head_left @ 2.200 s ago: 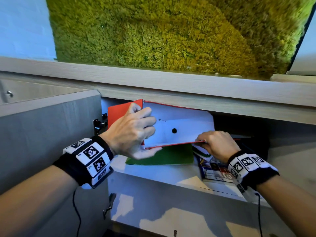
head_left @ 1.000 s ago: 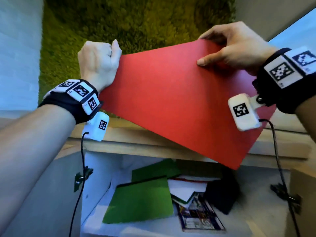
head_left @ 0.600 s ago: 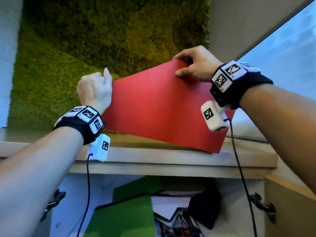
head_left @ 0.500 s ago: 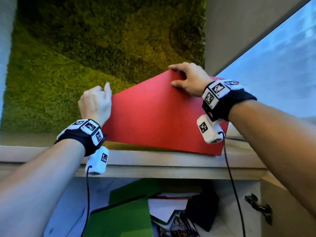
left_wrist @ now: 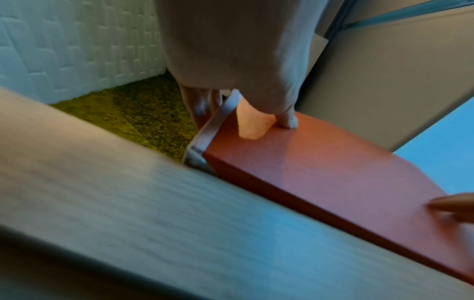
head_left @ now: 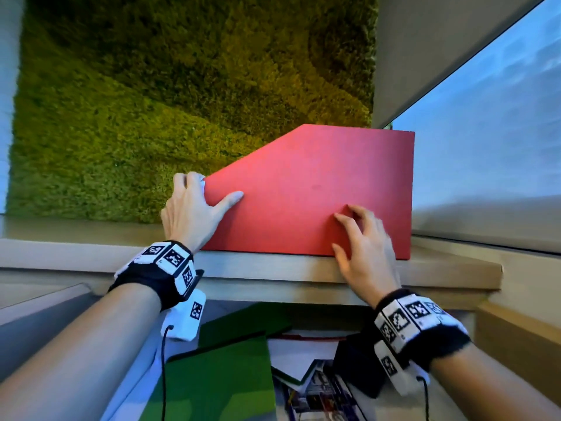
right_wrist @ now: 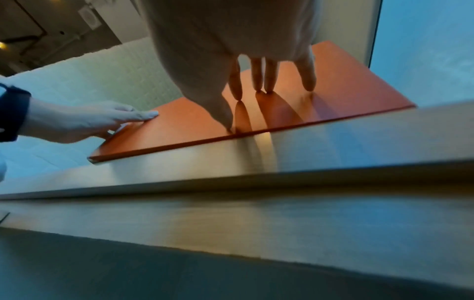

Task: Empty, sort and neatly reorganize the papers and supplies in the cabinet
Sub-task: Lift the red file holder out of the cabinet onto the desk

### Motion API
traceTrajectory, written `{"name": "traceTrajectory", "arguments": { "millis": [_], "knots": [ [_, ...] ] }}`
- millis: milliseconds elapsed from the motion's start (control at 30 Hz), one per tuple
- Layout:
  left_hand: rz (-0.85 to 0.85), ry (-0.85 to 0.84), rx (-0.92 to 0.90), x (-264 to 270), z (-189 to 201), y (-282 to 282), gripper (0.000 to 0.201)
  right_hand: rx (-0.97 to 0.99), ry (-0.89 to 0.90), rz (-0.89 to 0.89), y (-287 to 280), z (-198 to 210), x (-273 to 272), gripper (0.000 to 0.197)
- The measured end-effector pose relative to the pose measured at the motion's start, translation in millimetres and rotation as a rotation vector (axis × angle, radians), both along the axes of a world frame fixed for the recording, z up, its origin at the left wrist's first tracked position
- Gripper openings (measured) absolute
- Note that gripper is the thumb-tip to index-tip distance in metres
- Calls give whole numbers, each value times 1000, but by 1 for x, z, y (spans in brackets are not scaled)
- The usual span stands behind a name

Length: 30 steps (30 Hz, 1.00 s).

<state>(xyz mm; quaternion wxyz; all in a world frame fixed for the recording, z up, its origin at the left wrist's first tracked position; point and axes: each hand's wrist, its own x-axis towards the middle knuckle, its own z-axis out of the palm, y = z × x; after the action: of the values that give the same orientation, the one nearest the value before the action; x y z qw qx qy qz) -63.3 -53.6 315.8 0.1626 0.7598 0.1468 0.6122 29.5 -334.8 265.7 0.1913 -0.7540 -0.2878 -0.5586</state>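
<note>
On the cabinet top [head_left: 258, 267], a red folder [head_left: 315, 189] lies flat with its near edge parallel to the front lip and its cut corner toward the left. The left hand [head_left: 189, 212] grips the folder's short left end: the thumb lies on the red face, and the other fingers curl over the end, where the left wrist view shows a white inner edge [left_wrist: 218, 121]. The right hand [head_left: 365, 246] is not gripping; its fingers are spread and bent, with the fingertips [right_wrist: 266, 89] pressing down on the folder's face near the front edge. Behind the folder, a green moss panel [head_left: 182, 86] covers the wall, with a window [head_left: 491, 141] at the right. Below the top, the cabinet is open. Inside it lie a green folder [head_left: 218, 381], a second green sheet [head_left: 243, 320] behind that, white papers [head_left: 299, 360] with a red edge, a printed magazine [head_left: 318, 396] and a black object [head_left: 355, 366], all overlapping. Each wrist carries a black band with square markers.
</note>
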Motion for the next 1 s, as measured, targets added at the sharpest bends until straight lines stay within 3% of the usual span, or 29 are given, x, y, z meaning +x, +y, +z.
{"name": "traceTrajectory", "arguments": {
  "millis": [133,233,300,367,467,567,667,733,867,1000],
  "knots": [
    [114,54,-7,-4,3,-22,68,-111,418,-2,13,-1,14,52],
    [54,25,238,-5,-3,-38,57,-64,546,69,26,3,15,63],
    [-182,-24,432,-5,-9,-49,58,75,493,251,35,3,13,63],
    [-326,-34,446,1,-13,-56,68,234,454,388,42,3,11,58],
    [-276,56,292,16,-17,-58,74,372,349,445,45,1,5,63],
    [-265,245,331,35,-22,-63,52,306,96,304,44,-2,6,64],
    [-292,302,382,50,-31,-69,27,109,-77,51,43,-8,11,36],
    [-277,330,352,61,-35,-70,15,-24,-68,18,46,-15,21,24],
    [-159,529,370,71,-37,-75,43,-116,-43,-58,53,-26,34,41],
    [-141,601,350,73,-33,-77,46,-65,-104,-52,54,-28,36,40]
  ]
}}
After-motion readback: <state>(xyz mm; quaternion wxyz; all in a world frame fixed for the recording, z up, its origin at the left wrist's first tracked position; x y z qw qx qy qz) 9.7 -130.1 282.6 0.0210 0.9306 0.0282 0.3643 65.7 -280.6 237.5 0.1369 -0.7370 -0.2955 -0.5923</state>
